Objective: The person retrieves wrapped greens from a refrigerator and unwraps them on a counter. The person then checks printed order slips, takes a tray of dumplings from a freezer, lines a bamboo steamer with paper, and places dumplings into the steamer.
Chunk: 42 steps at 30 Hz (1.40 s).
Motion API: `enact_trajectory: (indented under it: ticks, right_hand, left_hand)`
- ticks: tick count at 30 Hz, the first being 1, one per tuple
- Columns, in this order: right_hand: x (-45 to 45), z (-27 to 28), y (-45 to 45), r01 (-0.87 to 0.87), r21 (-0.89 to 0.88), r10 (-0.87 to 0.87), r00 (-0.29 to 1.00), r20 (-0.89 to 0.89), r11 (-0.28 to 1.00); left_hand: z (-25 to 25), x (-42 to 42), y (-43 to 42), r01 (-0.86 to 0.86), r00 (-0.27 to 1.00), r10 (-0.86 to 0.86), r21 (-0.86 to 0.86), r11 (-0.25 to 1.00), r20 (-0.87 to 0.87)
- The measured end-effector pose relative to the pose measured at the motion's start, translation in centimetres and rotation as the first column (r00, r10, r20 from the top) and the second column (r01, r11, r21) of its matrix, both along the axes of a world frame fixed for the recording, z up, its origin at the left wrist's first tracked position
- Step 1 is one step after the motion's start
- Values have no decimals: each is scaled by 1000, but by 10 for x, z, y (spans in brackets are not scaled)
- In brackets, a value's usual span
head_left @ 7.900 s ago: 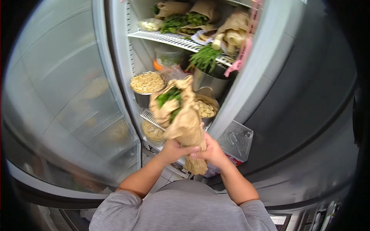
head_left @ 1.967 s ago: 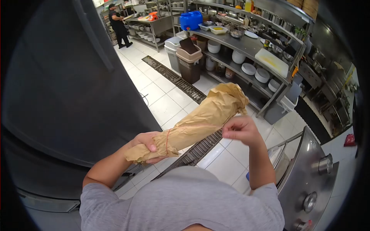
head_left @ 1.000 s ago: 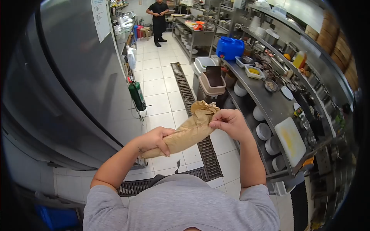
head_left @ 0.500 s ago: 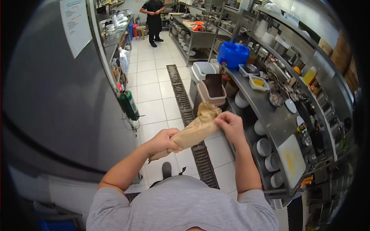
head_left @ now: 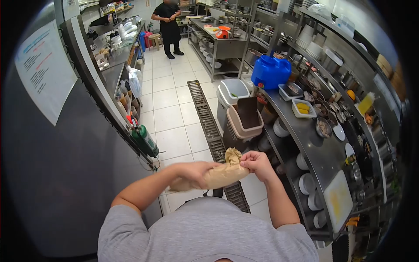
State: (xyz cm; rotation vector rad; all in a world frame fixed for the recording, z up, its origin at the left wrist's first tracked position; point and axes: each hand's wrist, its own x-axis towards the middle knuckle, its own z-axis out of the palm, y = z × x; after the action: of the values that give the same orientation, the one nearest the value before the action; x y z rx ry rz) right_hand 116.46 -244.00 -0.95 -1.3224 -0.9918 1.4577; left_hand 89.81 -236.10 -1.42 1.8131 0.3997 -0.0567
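Note:
A long brown paper bundle [head_left: 227,176] lies slantwise in front of my body, its crumpled end up at the right. My left hand [head_left: 197,172] is wrapped over its middle and left part, slightly blurred. At the crumpled end, the fingertips of my right hand [head_left: 257,164] pinch the paper edge. What is inside the bundle is hidden by the paper.
A floor drain [head_left: 205,118] runs ahead along white tiles. Bins [head_left: 244,122] and a steel counter [head_left: 301,135] with a blue container [head_left: 270,72] and cutting board [head_left: 338,201] stand right. At left are a fire extinguisher [head_left: 144,139] and dark panel. A person [head_left: 168,28] stands ahead.
The bundle came out of the open fridge, and the view has turned to the kitchen aisle. Its leafy opening no longer shows. Lately my left hand has slid along the paper towards the right.

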Motion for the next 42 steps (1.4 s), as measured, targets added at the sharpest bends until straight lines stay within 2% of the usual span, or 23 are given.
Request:
enact_trajectory:
  ticks: [1,4,5,8,10,14,16,17,20,21,22,24,25,26,28,29,30,32,33,34,36,38,42]
  right_hand:
    - [8,-12,15,20,0,-20,999,28,1000]
    - [31,-37,65,52,58,-53,998,24,997]
    - [41,-34,79,86,52,-84,996,-44,995]
    - [91,-31,126,-112,100,126,980,-154,989]
    - [101,-28,158,-216,82,229,950,-214,973]
    - [117,-16,237,-520,-6,481,794,-371,854]
    - [117,-9,268,-513,-49,442,781,-440,857]
    - [115,-13,274,-496,-89,420,806,-417,864]
    - [122,-30,291,-526,-125,465,822,-330,841]
    - [128,-34,297,-554,-110,493,801,-339,825]
    - [129,-36,305,-556,-117,492,801,-341,823]
    - [120,-39,319,-332,25,306,834,-459,943]
    - [108,-42,347,-259,155,299,749,-592,953]
    - [105,-38,353,-297,127,315,760,-569,946]
    - [125,-34,359,-484,-61,315,655,-687,873]
    - [138,-34,363,-493,-107,291,660,-692,864]
    - [144,-34,365,-504,-159,266,667,-696,849]
    - [133,-42,361,-469,-198,243,720,-650,861]
    - [127,-45,358,-437,-228,230,769,-597,870]
    - [123,-48,357,-402,-252,217,814,-539,881]
    - [116,-56,351,-410,-239,267,844,-465,880]
    - [102,-60,346,-510,-286,392,837,-381,811]
    - [75,-58,381,-141,40,138,800,-584,989]
  left_hand:
    - [-1,20,3,12,991,-9,22,1000,-131]
    - [-14,74,31,-82,965,114,139,987,-238]
    - [-22,81,49,-150,970,164,88,985,-180]
    - [-18,88,117,-238,968,234,-44,970,-87]
    - [-5,88,152,-258,958,214,-250,933,-189]
    - [-19,92,222,-159,981,126,-242,957,-146]
    - [-24,90,245,-395,914,388,-486,780,-120]
    - [-26,90,257,-452,891,438,-335,827,-120]
    - [-33,95,273,-475,880,435,-316,821,-193]
    - [-19,101,269,-488,872,429,-486,725,-235]
    - [-19,106,275,-488,872,429,-493,720,-237]
    - [-20,116,285,-332,942,239,-536,777,-236]
    - [-38,131,298,-236,963,121,-539,809,-240]
    - [-51,129,308,-225,966,111,-544,809,-234]
    - [-31,121,332,-208,948,309,-582,786,78]
    - [-17,122,335,-454,872,487,-457,765,-52]
    - [-17,122,341,-450,876,479,-457,767,-58]
    - [-27,120,345,-552,814,576,204,809,-80]
    - [-32,118,346,-638,766,634,-12,770,-105]
    - [-35,113,349,-632,772,627,-16,775,-107]
    - [-38,100,352,-523,748,660,-547,654,73]
    - [-35,89,358,-415,646,747,-750,515,156]
    - [-55,90,362,-214,630,764,-914,344,140]
